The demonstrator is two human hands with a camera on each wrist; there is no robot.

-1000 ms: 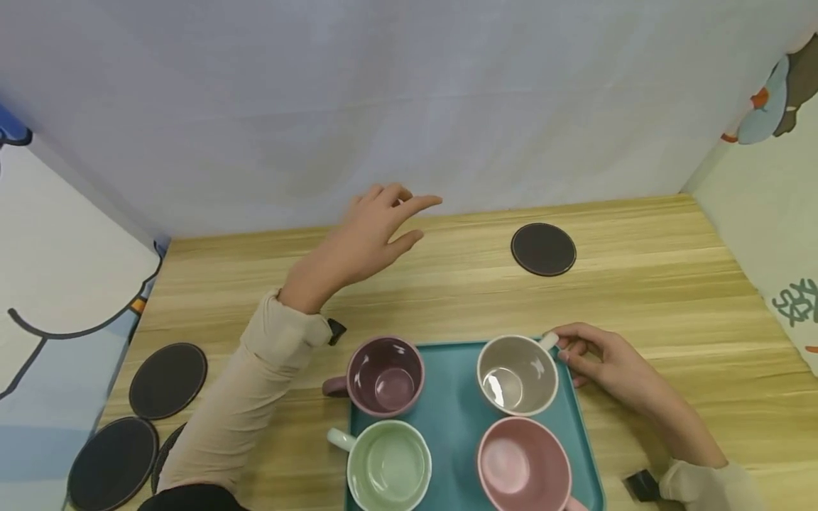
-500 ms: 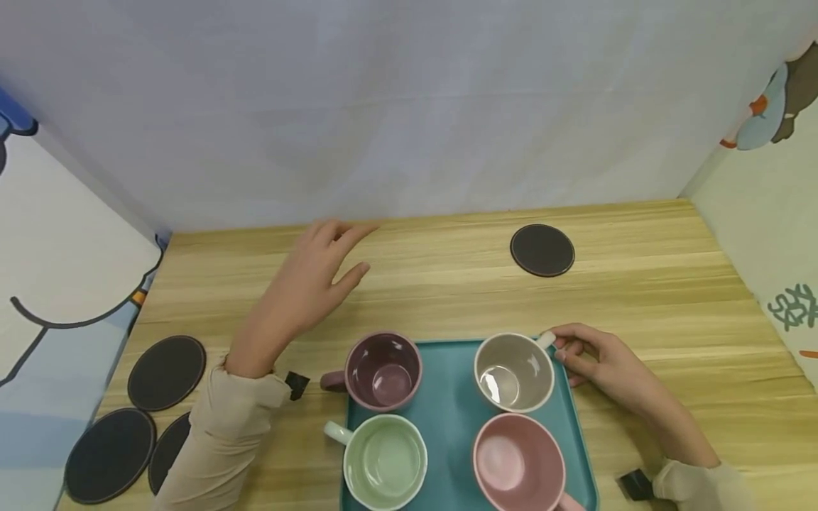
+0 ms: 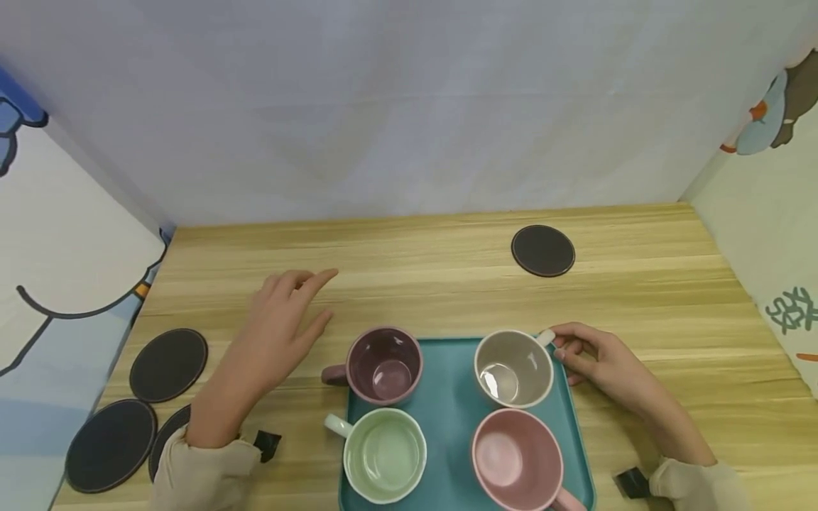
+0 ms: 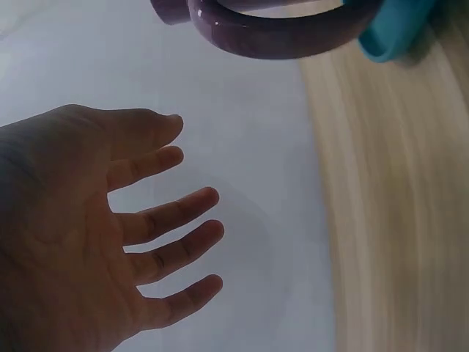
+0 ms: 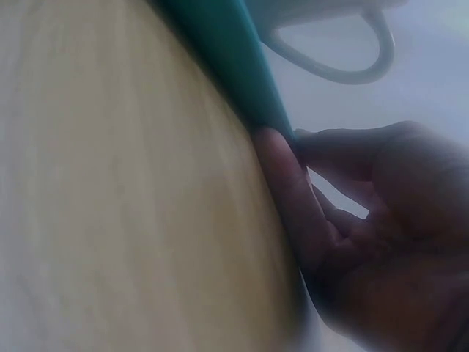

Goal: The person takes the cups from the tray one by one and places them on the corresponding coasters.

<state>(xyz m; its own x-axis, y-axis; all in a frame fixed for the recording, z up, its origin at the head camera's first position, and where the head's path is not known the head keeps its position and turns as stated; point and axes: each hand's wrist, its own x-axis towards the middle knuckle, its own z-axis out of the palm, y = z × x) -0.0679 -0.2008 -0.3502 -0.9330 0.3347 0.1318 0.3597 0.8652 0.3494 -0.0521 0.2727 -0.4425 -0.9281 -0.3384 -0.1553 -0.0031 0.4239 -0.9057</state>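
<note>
A teal tray (image 3: 450,419) carries several mugs: purple (image 3: 385,365), pale green (image 3: 386,458), beige (image 3: 513,369) and pink (image 3: 516,458). At its far right corner my right hand (image 3: 601,365) pinches the tray's rim between thumb and fingers; the right wrist view shows the fingertips (image 5: 275,147) on the edge, apart from the mug handle (image 5: 344,70) above. My left hand (image 3: 271,330) hovers over the table left of the purple mug, holding nothing. Its fingers (image 4: 176,216) are spread and fairly straight in the left wrist view, with the purple handle (image 4: 286,33) overhead.
One black round coaster (image 3: 542,250) lies near the table's back edge. Three more lie at the left: an upper coaster (image 3: 169,365), a lower coaster (image 3: 111,446) and one partly hidden coaster (image 3: 166,440) by the left sleeve. A grey-white cloth wall (image 3: 409,106) rises behind.
My left hand has drawn back from the rear middle of the table toward the left and nearer to me. The right hand stays at the tray's corner, and the mugs keep their places.
</note>
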